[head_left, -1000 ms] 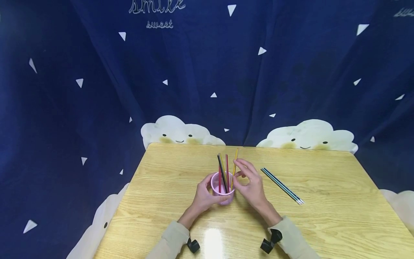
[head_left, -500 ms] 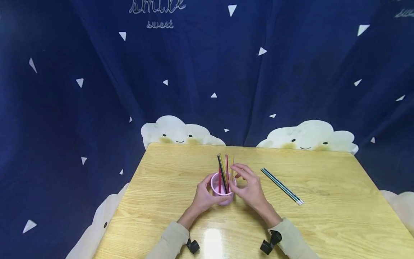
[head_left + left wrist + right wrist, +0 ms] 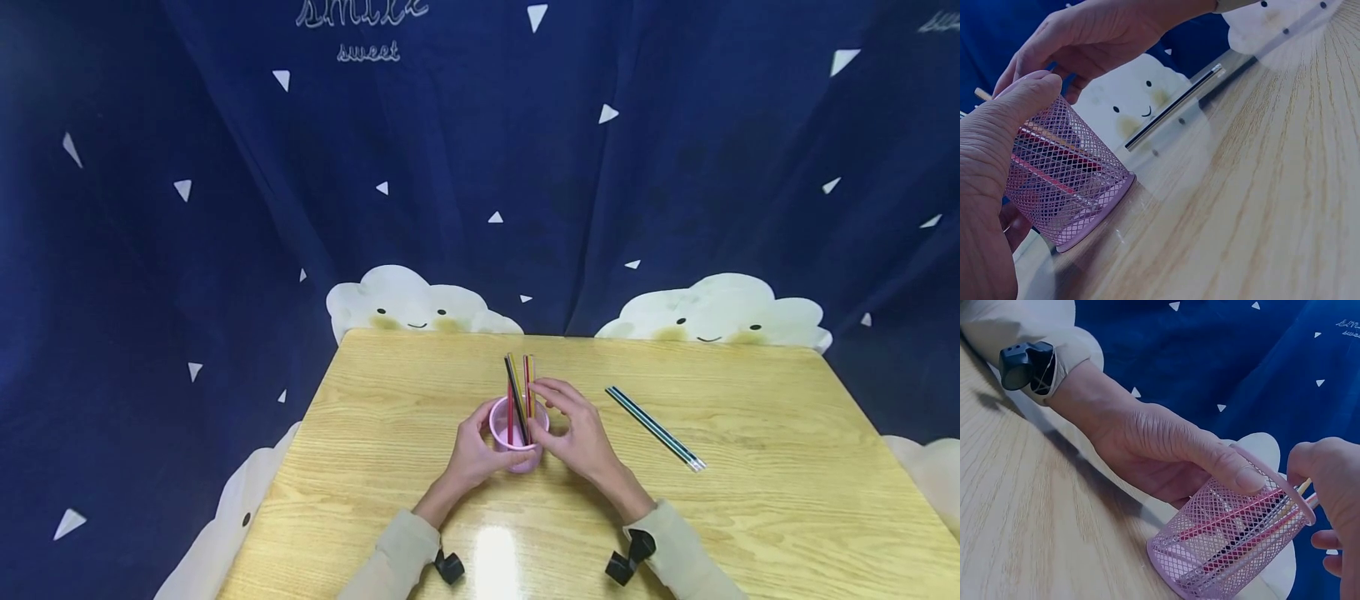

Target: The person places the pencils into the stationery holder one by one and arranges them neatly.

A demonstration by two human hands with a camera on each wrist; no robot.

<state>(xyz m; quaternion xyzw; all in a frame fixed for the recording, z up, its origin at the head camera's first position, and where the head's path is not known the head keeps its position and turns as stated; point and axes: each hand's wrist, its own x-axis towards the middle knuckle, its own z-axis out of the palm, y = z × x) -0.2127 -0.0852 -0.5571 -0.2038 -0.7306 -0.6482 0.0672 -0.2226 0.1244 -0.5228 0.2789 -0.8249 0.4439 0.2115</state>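
A pink mesh pencil holder [image 3: 522,465] stands on the table with several pencils [image 3: 517,400] in it, black, yellow and red. My left hand [image 3: 478,454] grips its side, thumb near the rim, as the right wrist view also shows. Over the holder's right side, my right hand [image 3: 579,433] pinches a yellow pencil [image 3: 533,404], whose lower part is inside the holder. Through the mesh wall [image 3: 1079,169], the left wrist view shows pencils slanting. The exact finger contact on the yellow pencil is partly hidden.
Dark green striped pencils [image 3: 656,429] lie side by side on the wooden table [image 3: 787,467], right of my right hand. A dark blue curtain [image 3: 480,167] with white clouds hangs behind the table's far edge.
My right hand has shifted slightly left and the yellow pencil has come down into the holder, now close beside a red one. The left hand and holder stay put.
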